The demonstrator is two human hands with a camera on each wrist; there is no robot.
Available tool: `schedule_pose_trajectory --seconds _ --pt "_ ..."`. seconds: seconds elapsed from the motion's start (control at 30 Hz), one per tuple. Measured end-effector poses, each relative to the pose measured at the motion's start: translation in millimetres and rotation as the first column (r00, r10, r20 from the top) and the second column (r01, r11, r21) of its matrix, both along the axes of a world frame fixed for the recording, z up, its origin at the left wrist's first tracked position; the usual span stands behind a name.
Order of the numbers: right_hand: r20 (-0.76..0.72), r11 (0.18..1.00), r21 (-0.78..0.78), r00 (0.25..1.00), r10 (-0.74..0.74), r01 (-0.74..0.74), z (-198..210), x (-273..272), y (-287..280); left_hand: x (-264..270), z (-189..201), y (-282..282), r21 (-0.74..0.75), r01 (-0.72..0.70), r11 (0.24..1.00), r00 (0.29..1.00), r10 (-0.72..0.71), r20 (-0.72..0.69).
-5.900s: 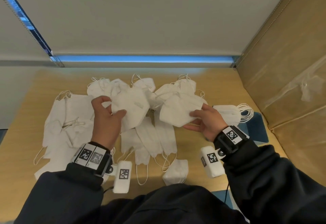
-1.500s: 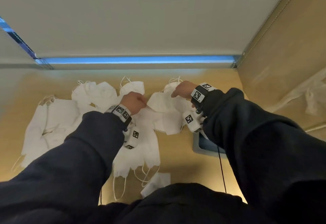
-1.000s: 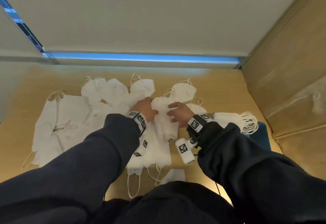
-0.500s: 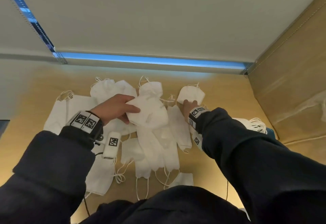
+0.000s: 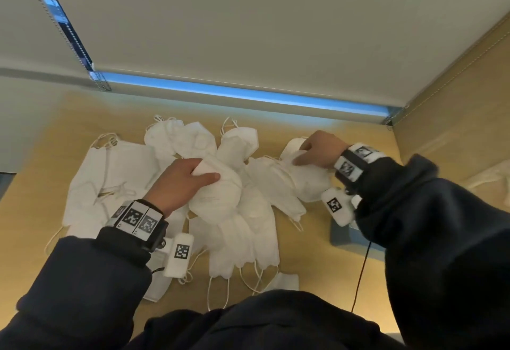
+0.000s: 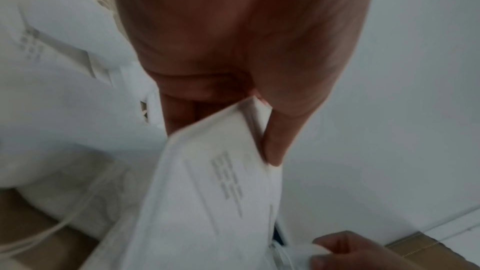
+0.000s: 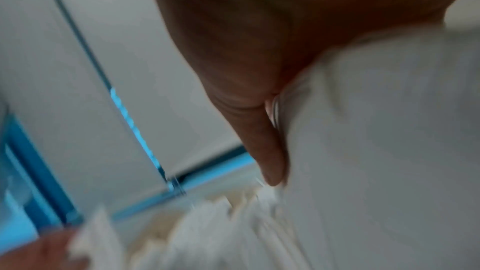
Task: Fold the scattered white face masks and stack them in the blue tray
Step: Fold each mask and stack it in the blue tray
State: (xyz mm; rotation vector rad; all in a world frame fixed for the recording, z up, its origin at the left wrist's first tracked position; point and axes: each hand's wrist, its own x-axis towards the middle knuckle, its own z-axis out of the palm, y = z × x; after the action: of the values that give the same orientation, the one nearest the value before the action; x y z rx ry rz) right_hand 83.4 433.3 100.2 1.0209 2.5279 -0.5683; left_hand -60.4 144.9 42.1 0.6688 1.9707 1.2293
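Note:
Several white face masks (image 5: 116, 181) lie scattered over the wooden table (image 5: 311, 264). My left hand (image 5: 205, 173) grips one white mask (image 5: 220, 198) above the middle of the pile; in the left wrist view its thumb and fingers pinch that mask's (image 6: 215, 182) top edge. My right hand (image 5: 300, 153) holds a second mask (image 5: 309, 184) further right and back, the thumb (image 7: 270, 151) lying against this mask (image 7: 389, 130). A corner of the blue tray (image 5: 340, 235) shows under my right forearm; the rest of it is hidden.
A cardboard wall (image 5: 455, 95) borders the table on the right. A pale roller blind (image 5: 248, 32) hangs behind the table's far edge. Loose ear loops (image 5: 218, 291) trail toward my body at the near edge.
My right hand has taken hold of a mask at the far right of the pile and moved right with it. My left hand still holds its mask, shifted slightly nearer.

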Motion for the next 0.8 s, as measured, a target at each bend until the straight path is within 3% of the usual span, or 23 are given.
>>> schedule_pose_trajectory --seconds 0.1,0.27,0.4,0.53,0.67,0.73,0.8 --pt "-0.165 0.970 -0.232 0.980 -0.112 0.072 33 24 -2 8 14 3 0.045 -0.010 0.999 0.999 0.011 -0.033" --pt "-0.411 0.850 -0.527 0.869 -0.275 0.020 52 61 -15 28 38 9 0.137 0.002 0.991 0.991 -0.021 0.136" --pt "-0.541 0.834 -0.551 0.747 -0.386 0.032 45 73 -28 51 59 19 0.282 -0.007 0.959 0.972 -0.059 0.226" --pt "-0.636 0.805 -0.591 0.644 -0.424 -0.053 36 79 -46 67 73 40 0.351 0.104 0.931 0.987 -0.138 0.076" --pt "-0.671 0.746 -0.654 0.552 -0.495 -0.126 29 83 -71 92 83 68 0.385 0.056 0.921 0.986 -0.113 0.127" --pt "-0.581 0.653 -0.754 0.528 -0.619 -0.064 24 87 -82 101 81 76 0.372 -0.017 0.928 0.999 -0.003 0.053" --pt "-0.348 0.387 -0.921 0.513 -0.784 -0.034 20 95 -86 106 76 80 0.341 -0.056 0.938 0.997 0.069 -0.026"
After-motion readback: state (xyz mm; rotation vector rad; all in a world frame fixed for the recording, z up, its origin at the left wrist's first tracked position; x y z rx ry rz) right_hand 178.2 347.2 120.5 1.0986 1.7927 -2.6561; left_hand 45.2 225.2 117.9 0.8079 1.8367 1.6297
